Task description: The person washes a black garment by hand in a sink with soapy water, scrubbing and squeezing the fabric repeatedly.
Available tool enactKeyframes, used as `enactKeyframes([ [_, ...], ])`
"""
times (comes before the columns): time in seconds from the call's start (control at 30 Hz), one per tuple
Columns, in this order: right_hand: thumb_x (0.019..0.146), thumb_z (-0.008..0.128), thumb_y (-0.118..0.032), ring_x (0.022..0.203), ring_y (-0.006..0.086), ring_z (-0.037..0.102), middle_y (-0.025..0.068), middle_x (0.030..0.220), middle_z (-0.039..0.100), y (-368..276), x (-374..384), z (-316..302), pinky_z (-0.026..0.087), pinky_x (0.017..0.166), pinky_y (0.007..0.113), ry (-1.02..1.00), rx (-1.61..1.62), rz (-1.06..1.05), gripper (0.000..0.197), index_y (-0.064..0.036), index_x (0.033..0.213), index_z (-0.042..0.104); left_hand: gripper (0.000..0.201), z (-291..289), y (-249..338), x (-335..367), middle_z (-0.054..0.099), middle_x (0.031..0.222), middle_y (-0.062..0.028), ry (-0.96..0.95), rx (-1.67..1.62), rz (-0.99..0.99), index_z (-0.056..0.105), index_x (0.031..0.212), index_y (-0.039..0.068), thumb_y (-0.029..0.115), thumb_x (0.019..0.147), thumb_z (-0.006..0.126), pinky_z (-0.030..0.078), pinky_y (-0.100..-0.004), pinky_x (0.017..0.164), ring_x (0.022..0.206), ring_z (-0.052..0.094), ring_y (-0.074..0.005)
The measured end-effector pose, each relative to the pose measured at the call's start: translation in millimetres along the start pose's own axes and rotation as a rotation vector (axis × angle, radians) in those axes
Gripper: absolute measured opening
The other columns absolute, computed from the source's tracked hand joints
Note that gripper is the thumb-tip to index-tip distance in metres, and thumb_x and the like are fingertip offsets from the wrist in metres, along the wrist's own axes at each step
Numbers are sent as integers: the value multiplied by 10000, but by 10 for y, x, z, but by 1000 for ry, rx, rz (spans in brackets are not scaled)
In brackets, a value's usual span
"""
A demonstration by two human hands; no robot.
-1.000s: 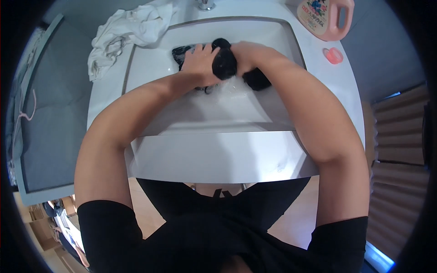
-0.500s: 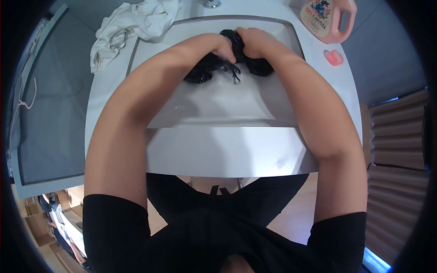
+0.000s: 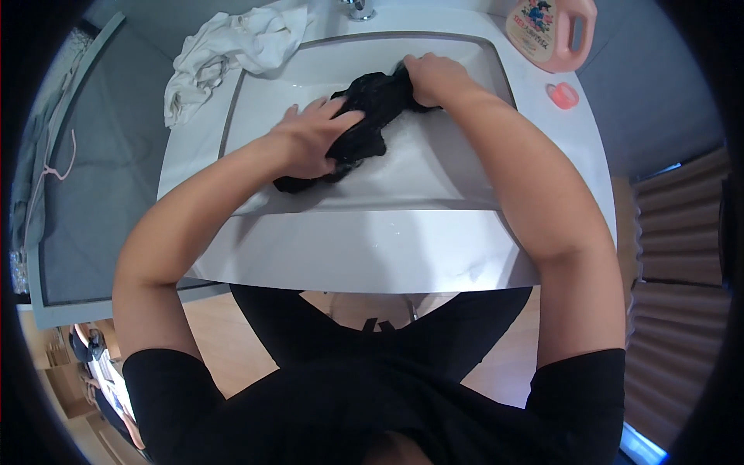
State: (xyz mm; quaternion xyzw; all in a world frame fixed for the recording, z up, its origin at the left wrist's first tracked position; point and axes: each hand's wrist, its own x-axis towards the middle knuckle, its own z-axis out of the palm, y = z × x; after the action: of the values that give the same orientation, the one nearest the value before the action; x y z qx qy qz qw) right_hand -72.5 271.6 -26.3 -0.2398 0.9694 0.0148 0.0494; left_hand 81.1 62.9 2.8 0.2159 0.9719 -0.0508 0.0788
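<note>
A wet black garment stretches diagonally across the white sink basin, from the far right down to the near left. What kind of garment it is I cannot tell. My right hand is closed around its far end, near the back of the basin. Over the nearer part, my left hand lies with its fingers spread apart, touching the cloth without gripping it. A bunched fold of the cloth shows beneath the left wrist.
A crumpled white cloth lies on the counter at the back left. The tap stands behind the basin. At the back right are a pink jug-shaped bottle and a small pink cap. A glass panel is on the left.
My left hand has let go of the bunched cloth, moved left and nearer, and spread its fingers. The garment is now drawn out lengthwise. My right hand stays near the same spot.
</note>
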Motion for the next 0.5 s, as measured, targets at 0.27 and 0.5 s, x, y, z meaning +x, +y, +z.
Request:
enactKeyframes([
  [0.27,676,790,-231,1363,442,374,201,1487,379,-255,-133,-52,446,1042,524,-329,76,-212,1011,-336,1550,290,963,471,-5,606,437,1380,-234,37,-156,-144,356,1492,154,606,740,751,395,-572,1034,1307,426,-420],
  [0.5,641,824,-221,1194,420,562,234,1359,488,-85,-53,-13,508,974,459,-146,68,-127,932,-197,1459,379,736,600,54,1169,542,1231,-169,304,-96,-255,473,1372,187,516,757,709,453,-516,957,1171,538,-373],
])
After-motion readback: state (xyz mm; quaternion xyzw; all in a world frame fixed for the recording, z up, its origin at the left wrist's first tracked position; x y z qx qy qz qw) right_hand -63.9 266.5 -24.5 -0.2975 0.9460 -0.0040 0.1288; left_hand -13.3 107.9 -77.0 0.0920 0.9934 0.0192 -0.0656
